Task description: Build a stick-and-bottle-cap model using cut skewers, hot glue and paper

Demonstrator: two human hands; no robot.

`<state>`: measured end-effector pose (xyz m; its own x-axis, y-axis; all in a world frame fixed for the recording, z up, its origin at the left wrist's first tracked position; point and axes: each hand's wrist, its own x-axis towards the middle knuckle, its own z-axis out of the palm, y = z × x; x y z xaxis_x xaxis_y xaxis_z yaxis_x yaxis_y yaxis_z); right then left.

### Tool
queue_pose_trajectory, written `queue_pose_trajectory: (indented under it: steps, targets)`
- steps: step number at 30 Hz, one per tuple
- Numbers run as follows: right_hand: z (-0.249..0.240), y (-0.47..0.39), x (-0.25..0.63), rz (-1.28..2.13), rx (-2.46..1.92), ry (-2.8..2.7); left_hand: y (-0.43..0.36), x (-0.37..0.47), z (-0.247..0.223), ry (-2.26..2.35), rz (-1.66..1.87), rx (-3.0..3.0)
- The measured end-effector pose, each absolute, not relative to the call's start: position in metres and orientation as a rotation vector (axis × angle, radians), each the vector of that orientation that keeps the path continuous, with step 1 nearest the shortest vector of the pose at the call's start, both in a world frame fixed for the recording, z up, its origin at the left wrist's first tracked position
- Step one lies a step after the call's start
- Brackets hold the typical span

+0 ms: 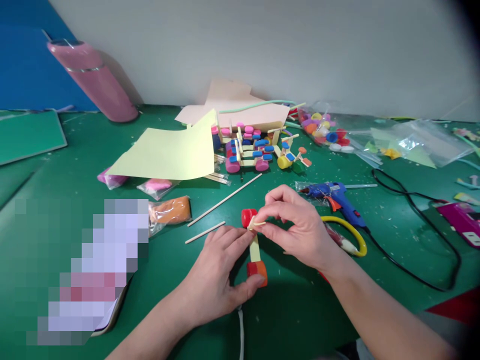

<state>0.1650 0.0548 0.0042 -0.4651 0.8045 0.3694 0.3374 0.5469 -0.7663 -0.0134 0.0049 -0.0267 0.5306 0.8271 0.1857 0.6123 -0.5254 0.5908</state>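
A small craft piece lies in front of me: a pale flat stick (255,249) with a red cap (248,218) at its far end and a red and orange cap (257,273) at its near end. My left hand (221,265) holds this piece, thumb on the near cap and fingertips by the far end. Between the thumb and fingers of my right hand (294,225) is a small pale stick (258,224), pinched right beside the red cap. Two thin wooden rods (225,200) lie just beyond my left hand.
A blue glue gun (335,200) with a black cable lies right, near a yellow ring (362,245). Behind are finished craft pieces (247,155), yellow paper (165,152) and a bag of caps (322,130). At left are wrapped brown clay (170,210), a phone (112,315) and a pink bottle (95,80).
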Motion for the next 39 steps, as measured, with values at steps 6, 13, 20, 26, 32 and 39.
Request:
queue_pose_trajectory:
  steps: [6,13,20,26,32,39]
  targets:
    - [0.006,0.056,0.161,0.803,-0.914,-2.03,0.007,-0.013,-0.026,1.152,0.606,2.28]
    - [0.004,0.057,0.158,0.8,-0.976,-1.984,0.008,-0.013,-0.025,1.151,0.592,2.263]
    - [0.003,0.054,0.156,0.784,-1.045,-1.889,0.006,-0.013,-0.026,1.169,0.612,2.3]
    - [0.0,0.049,0.16,0.957,-1.098,-1.674,0.006,-0.014,-0.028,1.195,0.615,2.259]
    - [-0.021,0.031,0.164,1.097,-1.273,-1.529,0.006,-0.015,-0.027,1.216,0.639,2.194]
    - [-0.023,0.027,0.164,1.071,-1.391,-1.718,0.002,-0.015,-0.02,1.295,0.69,2.086]
